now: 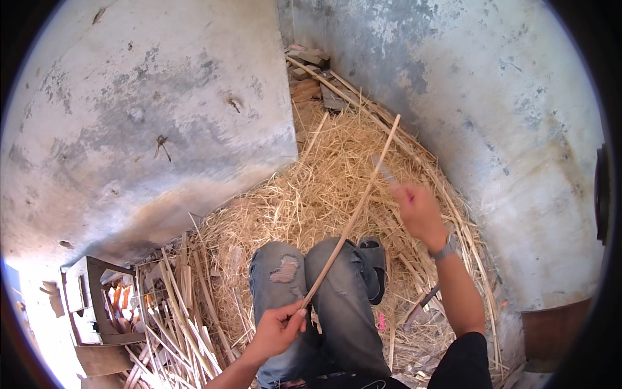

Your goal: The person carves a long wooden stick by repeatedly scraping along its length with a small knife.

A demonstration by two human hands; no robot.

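Note:
A long, thin bamboo strip (350, 220) slants up and away to the right across my jeans. Its near end is pinched in my left hand (280, 332), above my knees. My right hand (418, 214), with a watch on the wrist, is closed around a knife whose handle is hidden in the fist. The knife's grey blade (383, 170) is smeared by motion and lies against or just beside the strip's upper part; I cannot tell which. Below both hands spreads a heap of pale shavings (324, 168).
Bundled strips (184, 311) lie at the left beside a wooden frame (97, 301). More long strips (447, 194) run along the right wall (518, 129). A curved dark tool (421, 308) rests on shavings at the right. Bricks (311, 61) are piled in the far corner.

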